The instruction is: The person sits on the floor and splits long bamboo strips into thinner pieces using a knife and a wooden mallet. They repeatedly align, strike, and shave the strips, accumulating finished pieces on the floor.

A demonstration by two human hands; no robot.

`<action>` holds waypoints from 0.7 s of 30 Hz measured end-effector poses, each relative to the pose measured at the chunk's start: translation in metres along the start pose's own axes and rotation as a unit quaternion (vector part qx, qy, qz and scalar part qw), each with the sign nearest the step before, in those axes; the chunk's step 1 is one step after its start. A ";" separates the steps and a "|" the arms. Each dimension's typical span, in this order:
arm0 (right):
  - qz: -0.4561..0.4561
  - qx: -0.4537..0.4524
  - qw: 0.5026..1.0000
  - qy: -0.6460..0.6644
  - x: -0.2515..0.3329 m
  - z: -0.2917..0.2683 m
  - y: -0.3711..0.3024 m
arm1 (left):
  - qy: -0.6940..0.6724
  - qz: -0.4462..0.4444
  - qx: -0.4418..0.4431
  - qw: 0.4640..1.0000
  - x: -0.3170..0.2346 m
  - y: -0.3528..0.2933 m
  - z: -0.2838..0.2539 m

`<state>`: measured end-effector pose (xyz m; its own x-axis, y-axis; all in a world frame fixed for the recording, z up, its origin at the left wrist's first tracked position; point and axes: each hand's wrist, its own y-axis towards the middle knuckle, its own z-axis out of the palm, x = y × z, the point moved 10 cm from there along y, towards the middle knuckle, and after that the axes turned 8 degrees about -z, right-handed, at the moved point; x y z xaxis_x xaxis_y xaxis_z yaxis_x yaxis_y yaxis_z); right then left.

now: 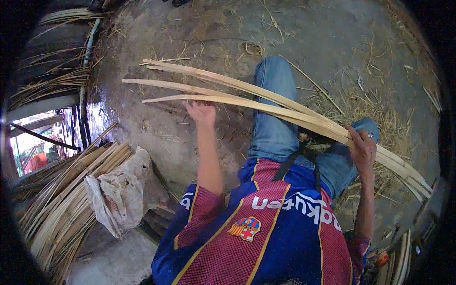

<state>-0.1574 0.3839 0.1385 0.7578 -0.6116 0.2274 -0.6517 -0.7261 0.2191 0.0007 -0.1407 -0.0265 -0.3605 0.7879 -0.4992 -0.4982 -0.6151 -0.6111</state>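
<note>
Several long, pale bamboo strips (294, 114) run across my lap from the upper left to the lower right. They lie together at my right hand (364, 146), whose fingers are wrapped round them above my right knee. Toward the left the strips fan apart into separate ends. Below the lowest of these ends is my left hand (200, 113), fingers apart, with the fingertips at or just behind the strip. Whether they touch it I cannot tell. The far right ends of the strips stick out past my right hand.
A thick pile of split bamboo strips (71, 204) lies at the left, beside a crumpled white sack (116, 194). More thin strips (57, 85) rest on a rack at the upper left. Shavings (384, 114) litter the concrete floor (228, 33). Other strips (403, 256) stand at the lower right.
</note>
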 end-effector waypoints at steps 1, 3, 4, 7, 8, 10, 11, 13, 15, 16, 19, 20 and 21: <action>0.011 0.026 1.000 -0.006 -0.010 0.003 -0.006 | -0.010 -0.003 0.020 1.000 -0.008 0.002 -0.005; 0.034 0.079 0.996 -0.018 -0.023 0.007 -0.016 | 0.006 -0.003 0.032 0.999 -0.016 0.003 -0.012; 0.029 0.070 0.997 -0.018 -0.022 0.003 -0.017 | 0.031 -0.001 0.025 0.999 -0.018 0.003 -0.015; 0.017 0.056 0.998 -0.017 -0.020 -0.007 -0.017 | 0.097 0.014 0.003 0.995 -0.022 0.004 -0.025; 0.019 0.061 0.998 -0.017 -0.023 -0.007 -0.020 | 0.117 0.020 -0.005 0.993 -0.023 0.004 -0.028; 0.017 0.061 0.998 -0.014 -0.024 -0.009 -0.023 | 0.142 0.020 -0.002 0.990 -0.025 0.005 -0.034; 0.014 0.057 0.998 -0.011 -0.023 -0.011 -0.023 | 0.155 0.020 0.000 0.988 -0.025 0.006 -0.036; 0.016 0.051 0.999 -0.004 -0.022 -0.012 -0.026 | 0.218 0.042 -0.040 0.974 -0.028 0.002 -0.040; 0.021 0.045 0.999 0.008 -0.022 -0.012 -0.028 | 0.310 0.084 -0.070 0.944 -0.035 -0.001 -0.045; 0.024 0.050 0.998 0.003 -0.023 -0.010 -0.030 | 0.369 0.116 -0.079 0.919 -0.042 0.001 -0.050; 0.031 0.059 0.998 -0.010 -0.028 -0.002 -0.037 | 0.618 0.296 -0.139 0.715 -0.060 -0.022 -0.028; 0.031 0.059 0.998 -0.013 -0.029 0.000 -0.039 | 0.694 0.362 -0.158 0.603 -0.058 -0.036 -0.014; 0.032 0.059 0.998 -0.016 -0.030 0.001 -0.041 | 0.676 0.357 -0.157 0.625 -0.053 -0.043 -0.010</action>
<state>-0.1532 0.4318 0.1221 0.7161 -0.6668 0.2062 -0.6925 -0.7157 0.0905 0.0488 -0.1559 0.0201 0.6996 -0.3043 -0.6466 -0.3354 -0.9388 0.0788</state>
